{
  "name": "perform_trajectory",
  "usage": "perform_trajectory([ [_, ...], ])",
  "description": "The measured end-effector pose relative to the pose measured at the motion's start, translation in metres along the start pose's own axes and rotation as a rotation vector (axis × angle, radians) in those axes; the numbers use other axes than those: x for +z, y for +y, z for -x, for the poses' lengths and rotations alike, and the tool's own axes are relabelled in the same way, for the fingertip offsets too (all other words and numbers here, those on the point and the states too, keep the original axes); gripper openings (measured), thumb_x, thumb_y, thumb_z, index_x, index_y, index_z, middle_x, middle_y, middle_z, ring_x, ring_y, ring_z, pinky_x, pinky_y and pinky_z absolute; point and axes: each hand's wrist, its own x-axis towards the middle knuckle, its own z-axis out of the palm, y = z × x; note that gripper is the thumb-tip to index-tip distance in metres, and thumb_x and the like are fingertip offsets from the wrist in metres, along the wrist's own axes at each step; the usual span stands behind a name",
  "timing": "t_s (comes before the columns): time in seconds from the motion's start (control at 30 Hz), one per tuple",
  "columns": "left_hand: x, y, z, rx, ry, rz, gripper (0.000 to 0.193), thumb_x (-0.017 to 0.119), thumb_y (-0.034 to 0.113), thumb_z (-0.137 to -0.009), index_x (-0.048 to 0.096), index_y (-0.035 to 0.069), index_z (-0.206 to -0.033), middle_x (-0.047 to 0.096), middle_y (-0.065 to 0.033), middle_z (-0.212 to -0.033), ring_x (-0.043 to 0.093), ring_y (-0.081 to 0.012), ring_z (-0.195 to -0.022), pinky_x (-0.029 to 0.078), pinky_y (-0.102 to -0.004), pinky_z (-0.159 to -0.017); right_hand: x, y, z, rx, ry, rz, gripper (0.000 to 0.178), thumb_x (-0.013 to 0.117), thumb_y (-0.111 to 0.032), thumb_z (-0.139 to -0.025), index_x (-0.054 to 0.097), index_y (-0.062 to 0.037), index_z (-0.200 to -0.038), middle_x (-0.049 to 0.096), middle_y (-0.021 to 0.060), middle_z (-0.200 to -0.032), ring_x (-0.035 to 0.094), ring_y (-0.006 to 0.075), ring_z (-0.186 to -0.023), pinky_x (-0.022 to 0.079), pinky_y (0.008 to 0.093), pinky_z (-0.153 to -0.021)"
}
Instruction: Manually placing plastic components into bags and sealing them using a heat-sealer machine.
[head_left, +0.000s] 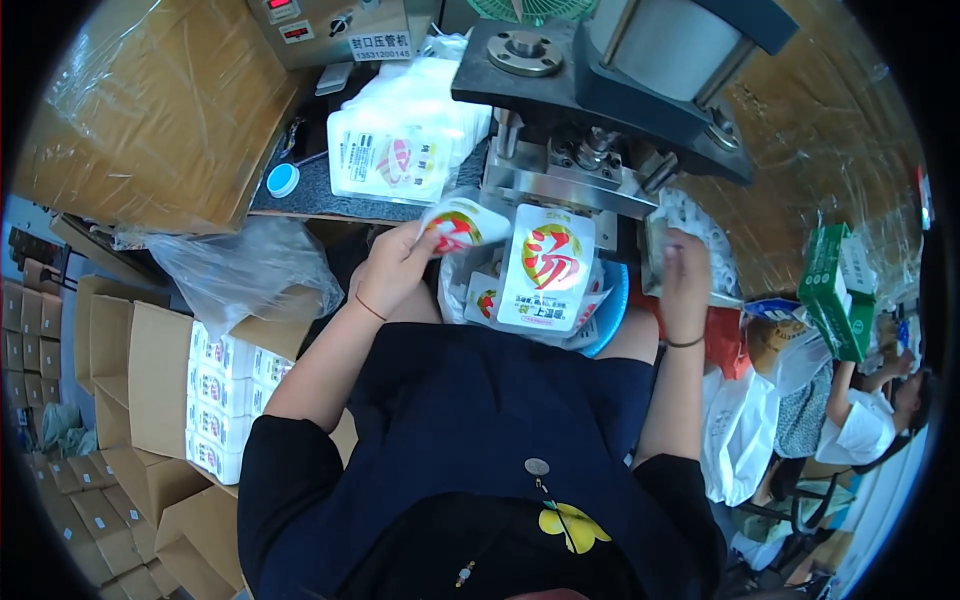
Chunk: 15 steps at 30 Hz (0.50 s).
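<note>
My left hand (396, 266) is closed on a white pouch (462, 226) with red, yellow and green print, and the pouch bends over my fingers. To its right a similar flat pouch (548, 275) hangs at the front of the press machine (575, 180), above a blue-rimmed tub (606, 322) with more printed pouches in it. My right hand (686, 275) is to the right of the press, beside a container of small white plastic parts (702, 228). Its fingers are blurred, so I cannot make out what they hold, if anything.
A stack of white pouches (390, 160) lies on the bench behind my left hand, near a round blue-lidded jar (283, 180). An open carton (160, 375) of white packs stands at left. At right are a green box (838, 290), a white bag (738, 435) and another person (858, 428).
</note>
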Motion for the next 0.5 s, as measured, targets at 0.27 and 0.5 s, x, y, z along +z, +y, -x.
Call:
perform_trajectory([
  [0.27, 0.072, 0.030, 0.018, -0.164, -0.371, -0.223, 0.028, 0.077, 0.024, -0.089, 0.072, -0.003, -0.091, 0.068, -0.0018, -0.074, 0.057, -0.0029, -0.068, 0.048, -0.0235, -0.060, 0.016, -0.089, -0.033, 0.164, -0.221, -0.617, 0.012, 0.072, -0.007, -0.087, 0.064, 0.0007, -0.091, 0.066, 0.0045, -0.083, 0.058, 0.0094, -0.069, 0.048, 0.0238, -0.063],
  [0.5, 0.103, 0.027, 0.035, -0.550, -0.648, 0.402, 0.029, 0.065, 0.022, -0.097, 0.068, -0.003, -0.112, 0.072, -0.0067, -0.102, 0.066, -0.0107, -0.089, 0.054, -0.0275, -0.083, -0.004, -0.061, -0.035, -0.020, -0.501, -0.360, 0.025, 0.057, -0.023, -0.098, 0.068, -0.0005, -0.098, 0.068, 0.0126, -0.091, 0.063, 0.0288, -0.092, 0.049, 0.0390, -0.082],
])
